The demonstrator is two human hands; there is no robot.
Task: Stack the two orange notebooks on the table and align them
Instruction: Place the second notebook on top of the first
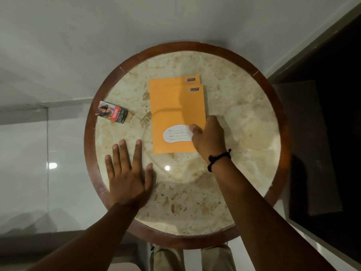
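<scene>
Two orange notebooks lie stacked at the middle of the round marble table [244, 118]. The top notebook [176, 114] has a white label patch near its front edge. The bottom notebook [172, 81] sticks out as a strip at the far edge, shifted slightly left. My right hand [208, 136] grips the top notebook's near right edge, thumb on the cover by the white label. My left hand [128, 173] rests flat on the marble to the left of the notebooks, fingers spread, holding nothing.
A small printed box [111, 114] lies at the table's left side near the dark wooden rim [91, 118]. A dark panel [322, 133] stands to the right of the table. Pale glossy floor surrounds it, and my knees show below the near rim.
</scene>
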